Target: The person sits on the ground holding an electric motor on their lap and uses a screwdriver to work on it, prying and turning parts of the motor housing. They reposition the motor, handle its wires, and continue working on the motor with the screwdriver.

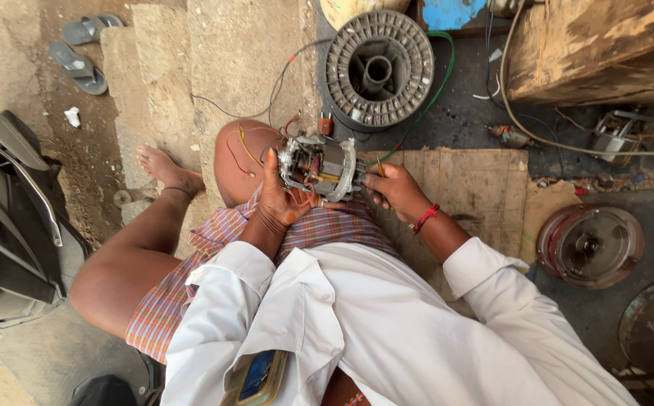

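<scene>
White sleeves nearest. Left hand (282, 197) grips motor (319, 167) on knee; right hand (391, 189) pinches thin tool (380, 167) against it. Best: brace steady, probe gently.

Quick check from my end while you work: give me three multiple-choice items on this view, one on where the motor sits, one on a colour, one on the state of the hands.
1. Where is the small electric motor?
A. On the person's lap, by the bent knee
B. On the stone steps
C. Inside the grey spool

2. What colour is the band on the right wrist?
A. Blue
B. Red
C. Green

3. What is the left hand doing?
A. Hanging free
B. Resting on the sandals
C. Gripping the motor

Answers:
1. A, the motor rests over the checked cloth at the knee, held between both hands.
2. B, a red band circles the wrist behind the right hand.
3. C, its fingers wrap the motor's near end, while the right hand presses a thin tool to the other end.
</scene>
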Tool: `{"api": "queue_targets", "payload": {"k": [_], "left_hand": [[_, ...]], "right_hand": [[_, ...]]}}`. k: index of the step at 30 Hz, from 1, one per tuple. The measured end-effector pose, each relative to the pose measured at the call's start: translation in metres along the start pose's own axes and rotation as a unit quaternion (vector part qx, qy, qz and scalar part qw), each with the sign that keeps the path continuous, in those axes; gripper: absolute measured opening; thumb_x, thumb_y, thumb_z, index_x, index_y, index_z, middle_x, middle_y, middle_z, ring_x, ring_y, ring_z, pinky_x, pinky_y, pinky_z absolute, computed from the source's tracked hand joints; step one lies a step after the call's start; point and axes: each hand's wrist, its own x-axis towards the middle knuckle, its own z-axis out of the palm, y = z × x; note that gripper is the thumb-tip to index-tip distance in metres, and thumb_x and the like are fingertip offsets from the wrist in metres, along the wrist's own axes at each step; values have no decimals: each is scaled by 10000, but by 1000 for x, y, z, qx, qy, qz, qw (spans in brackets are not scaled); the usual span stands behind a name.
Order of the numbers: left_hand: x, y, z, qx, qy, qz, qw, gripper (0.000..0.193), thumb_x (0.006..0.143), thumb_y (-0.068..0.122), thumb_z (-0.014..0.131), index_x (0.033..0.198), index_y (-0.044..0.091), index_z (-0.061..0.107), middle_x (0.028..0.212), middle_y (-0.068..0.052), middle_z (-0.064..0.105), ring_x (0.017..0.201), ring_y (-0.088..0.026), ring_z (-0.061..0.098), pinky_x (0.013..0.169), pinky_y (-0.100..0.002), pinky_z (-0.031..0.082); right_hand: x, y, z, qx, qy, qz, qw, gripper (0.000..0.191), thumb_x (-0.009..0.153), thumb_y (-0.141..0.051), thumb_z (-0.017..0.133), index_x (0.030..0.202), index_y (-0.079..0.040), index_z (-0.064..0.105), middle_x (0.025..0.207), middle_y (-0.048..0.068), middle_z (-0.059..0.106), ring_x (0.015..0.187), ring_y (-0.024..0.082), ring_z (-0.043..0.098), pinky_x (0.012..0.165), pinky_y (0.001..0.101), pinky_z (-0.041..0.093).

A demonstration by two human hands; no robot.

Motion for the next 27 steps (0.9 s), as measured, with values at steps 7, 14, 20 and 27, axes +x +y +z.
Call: {"api": "queue_targets", "payload": {"k": [7, 14, 20, 27], "left_hand": [[1, -4, -2, -11, 17, 34, 999, 1006, 828, 826, 535, 1515, 97, 437, 1485, -190, 528, 1314, -505, 526, 962, -814, 426], [1, -9, -9, -9, 3, 62, 998, 935, 877, 791, 561, 1488, 87, 500, 1423, -171, 604, 1264, -411, 597, 979, -657, 504], [3, -11, -11, -36, 46, 64, 996, 880, 889, 757, 586, 1455, 85, 547, 1379, -135, 641, 1253, -335, 617, 1074, -560, 492], [8, -13, -17, -43, 43, 77, 995, 870, 884, 747, 600, 1444, 83, 558, 1362, -122, 655, 1232, -309, 630, 1058, -533, 521]], "right_hand": [[4, 0, 0, 22, -13, -19, 1000, 205, 988, -232, 681, 1064, -45, 647, 786, -22, 620, 590, 53, 543, 451, 198, 385], [5, 2, -3, 9, -5, -4, 1000, 213, 986, -215, 688, 1094, -35, 653, 785, -18, 620, 589, 52, 548, 444, 200, 395], [-6, -15, -16, -141, 82, 24, 986, 262, 968, -216, 667, 1179, -66, 626, 827, -12, 653, 630, 71, 591, 488, 225, 430], [-46, -73, -51, -125, 60, -143, 980, 391, 915, -26, 596, 1297, 3, 521, 1068, 75, 674, 829, 113, 662, 607, 245, 514]]}}
